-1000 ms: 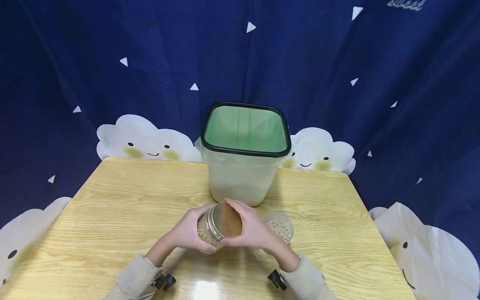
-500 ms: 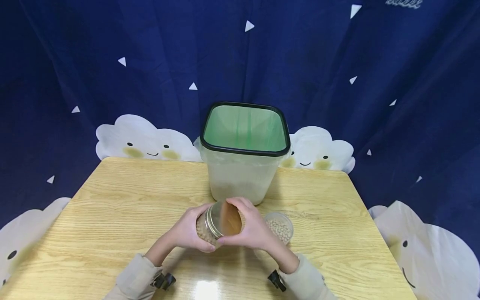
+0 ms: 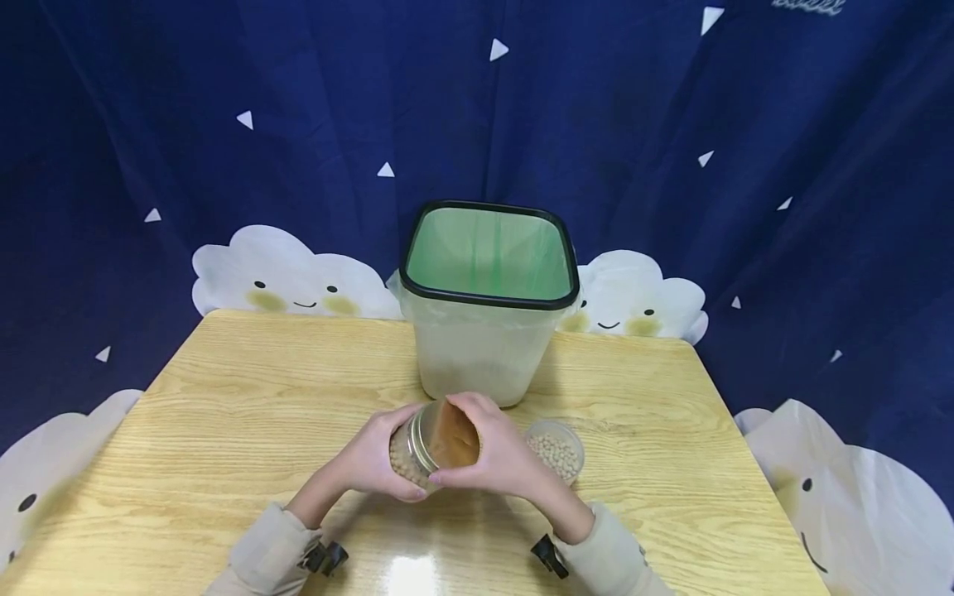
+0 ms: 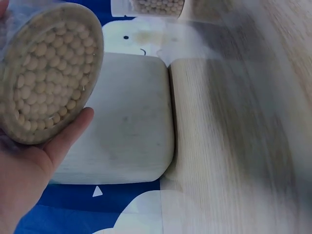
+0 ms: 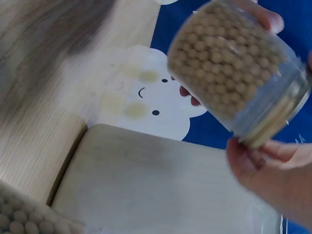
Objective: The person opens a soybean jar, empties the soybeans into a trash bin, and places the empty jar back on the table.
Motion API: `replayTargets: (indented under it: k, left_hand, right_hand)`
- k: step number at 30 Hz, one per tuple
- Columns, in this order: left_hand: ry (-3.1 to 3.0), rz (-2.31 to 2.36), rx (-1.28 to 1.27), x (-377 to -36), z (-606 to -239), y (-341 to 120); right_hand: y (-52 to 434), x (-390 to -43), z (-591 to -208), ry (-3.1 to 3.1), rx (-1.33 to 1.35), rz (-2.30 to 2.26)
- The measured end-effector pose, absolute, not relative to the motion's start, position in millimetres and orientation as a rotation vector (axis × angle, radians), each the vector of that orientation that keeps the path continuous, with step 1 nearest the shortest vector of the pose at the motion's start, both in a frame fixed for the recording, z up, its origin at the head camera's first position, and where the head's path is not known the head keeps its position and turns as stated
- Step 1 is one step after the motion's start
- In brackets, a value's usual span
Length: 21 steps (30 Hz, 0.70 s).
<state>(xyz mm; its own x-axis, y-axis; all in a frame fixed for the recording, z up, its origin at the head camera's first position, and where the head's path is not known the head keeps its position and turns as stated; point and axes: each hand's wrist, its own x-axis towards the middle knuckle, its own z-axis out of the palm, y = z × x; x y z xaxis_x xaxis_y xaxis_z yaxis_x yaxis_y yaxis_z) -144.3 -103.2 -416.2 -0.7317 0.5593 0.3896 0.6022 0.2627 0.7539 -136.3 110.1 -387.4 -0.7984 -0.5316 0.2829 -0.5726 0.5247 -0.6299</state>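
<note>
A clear jar (image 3: 405, 457) full of small beige balls is held tilted above the table in front of the bin. My left hand (image 3: 370, 458) grips its body from the left. The right hand (image 3: 498, 454) holds the jar's gold lid (image 3: 456, 439), thumb at the near edge and fingers at the far edge. In the left wrist view the jar's round base (image 4: 53, 75) faces the camera, with balls pressed against it. The right wrist view has fingers pinching the lid's rim (image 5: 275, 119). Behind the right wrist stands a clear container (image 3: 557, 447) of paler balls.
A whitish bin (image 3: 477, 356) with a black rim and green inside stands at the table's back edge, just beyond the hands. The wooden table (image 3: 298, 364) extends to both sides. A dark blue curtain (image 3: 320, 99) with white clouds hangs behind.
Both hands keep almost the same place and grip. The right thumb has shifted slightly left along the lid's edge, and the light and shade on the lid differ a little.
</note>
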Motion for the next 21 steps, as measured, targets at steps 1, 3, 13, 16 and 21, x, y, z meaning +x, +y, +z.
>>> replayTargets:
  k: [1, 3, 13, 16, 21]
  left_hand:
    - [-2.456, -1.51, -1.139, -142, -412, -103]
    - [-2.456, -1.517, -1.147, -140, -406, -102]
    - [-2.382, -1.674, -1.311, -152, -432, -110]
    - [-2.385, -1.682, -1.269, -150, -432, -112]
    - [-2.421, -1.65, -1.159, -146, -430, -121]
  right_hand:
    - [110, -136, -387, -2.676, 1.0, 1.164]
    - [112, -138, -386, -2.635, 1.075, 1.202]
    - [127, -152, -374, -2.358, 1.512, 1.286]
    - [132, -154, -372, -2.402, 1.418, 1.3]
    - [138, -153, -377, -2.57, 1.188, 1.275]
